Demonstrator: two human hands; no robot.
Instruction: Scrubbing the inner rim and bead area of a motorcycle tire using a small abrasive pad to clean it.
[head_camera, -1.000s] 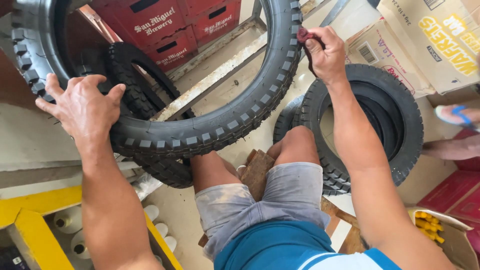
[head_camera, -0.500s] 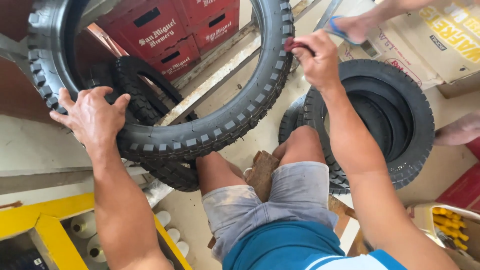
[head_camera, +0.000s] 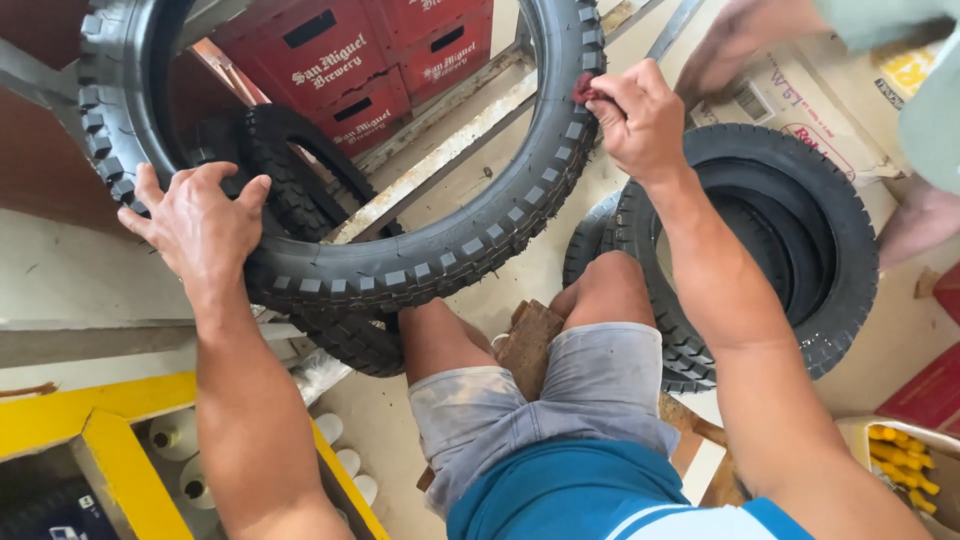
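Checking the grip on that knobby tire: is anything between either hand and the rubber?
Left hand lies bare on the knobby tire, nothing between. Right hand presses a dark red rag against the tread, so the rag lies between them.

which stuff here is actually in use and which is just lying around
In use: knobby tyre, held by left hand; red rag in right hand.
Lying about: tyre stack, red crates, spare tyre, yellow frame.

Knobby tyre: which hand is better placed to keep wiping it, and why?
Right hand, probably: it pinches the red rag against the knobby tyre; the left hand grips the tread, steadying it.
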